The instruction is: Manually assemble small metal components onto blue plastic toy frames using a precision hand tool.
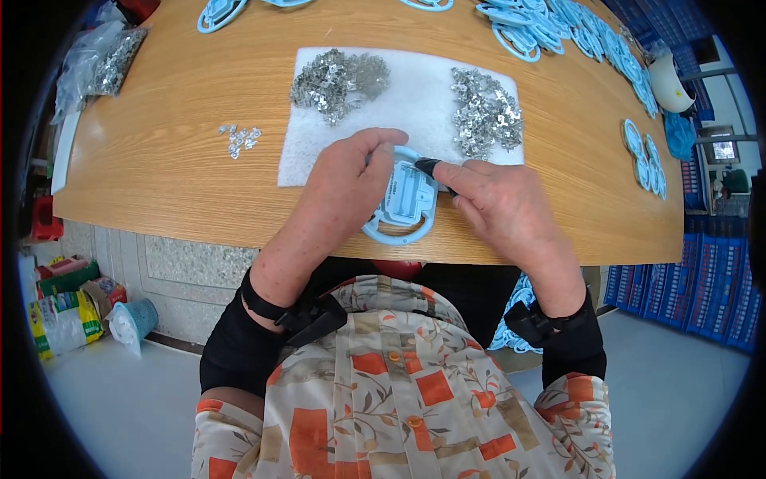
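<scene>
A light blue plastic part with an oval frame and a boxy recessed middle lies at the table's near edge, overlapping a white foam sheet. My left hand is closed on its left side, the fingertips partly hidden. A slim black tool is gripped in my right hand, its end touching or just above the part's upper right side; its kind cannot be made out. Small metal pieces form a left pile and a right pile on the foam.
Several loose metal pieces lie left of the foam on the wooden table. Clear bags sit far left. More blue parts are heaped at the back right, others near the right edge. Blue crates stand beyond.
</scene>
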Motion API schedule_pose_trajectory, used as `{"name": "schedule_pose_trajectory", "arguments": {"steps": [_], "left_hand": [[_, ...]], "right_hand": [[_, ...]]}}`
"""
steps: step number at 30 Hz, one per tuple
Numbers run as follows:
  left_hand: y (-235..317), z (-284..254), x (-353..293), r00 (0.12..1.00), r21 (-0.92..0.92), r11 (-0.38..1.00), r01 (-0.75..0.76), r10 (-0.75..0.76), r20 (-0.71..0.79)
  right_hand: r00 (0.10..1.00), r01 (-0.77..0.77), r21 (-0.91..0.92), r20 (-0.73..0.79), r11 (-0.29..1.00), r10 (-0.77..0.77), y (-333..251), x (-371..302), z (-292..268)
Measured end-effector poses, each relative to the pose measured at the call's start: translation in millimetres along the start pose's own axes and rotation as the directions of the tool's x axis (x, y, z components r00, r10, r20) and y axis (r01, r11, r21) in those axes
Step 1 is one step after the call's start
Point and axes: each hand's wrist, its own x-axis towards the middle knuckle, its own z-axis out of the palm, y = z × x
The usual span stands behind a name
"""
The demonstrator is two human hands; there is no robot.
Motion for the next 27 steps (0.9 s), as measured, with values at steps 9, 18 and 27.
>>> {"name": "schedule_pose_trajectory", "arguments": {"steps": [9, 18, 27], "left_hand": [[-4, -1, 3, 1.0, -0.035, 0.999, 0.012, -0.011, 0.023], [-7, 1, 1, 1.0, 0.052, 0.999, -0.013, 0.014, -0.018], [15, -2, -14, 0.999, -0.383, 0.923, -0.027, 0.042, 0.03]], "right_hand": [[0.994, 0.108, 0.127, -0.038, 0.986, -0.104, 14, 5, 5], [0.977, 0.089, -0.165, 0.206, 0.982, -0.054, -11, 17, -22], [0.889, -0.242, 0.925, 0.089, 0.294, 0.45, -7, -13, 35]]}}
